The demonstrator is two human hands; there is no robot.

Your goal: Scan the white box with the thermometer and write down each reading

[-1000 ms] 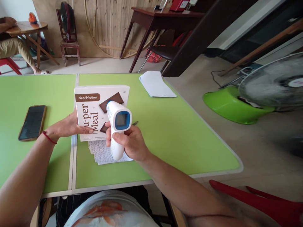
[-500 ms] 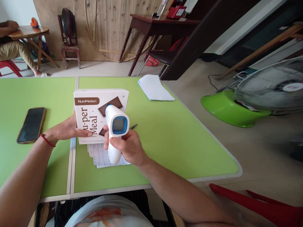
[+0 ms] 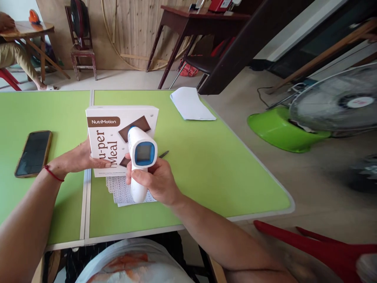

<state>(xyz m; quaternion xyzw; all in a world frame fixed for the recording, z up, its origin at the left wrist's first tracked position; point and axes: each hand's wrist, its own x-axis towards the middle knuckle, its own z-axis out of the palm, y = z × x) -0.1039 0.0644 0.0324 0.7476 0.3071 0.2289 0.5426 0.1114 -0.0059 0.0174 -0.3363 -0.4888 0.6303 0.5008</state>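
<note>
1. Green counter [image 3: 212,177]: beneath everything here.
2. Box [image 3: 113,135]: printed face toward wearer, left grip [image 3: 78,158] clasping its 8 o'clock edge; lies 10–11 o'clock from right grip [image 3: 160,181].
3. Written sheets [image 3: 122,192]: on counter, showing past box's 6 o'clock edge.
4. Thermometer [image 3: 143,153]: right grip wrapped round handle, handle axis roughly 12-to-6, nose toward 11, overlapping box face; contact unclear.

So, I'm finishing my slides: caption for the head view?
At a green table, the left hand holds a NutriMotion box and the right hand a white thermometer gun in front of it.
</note>
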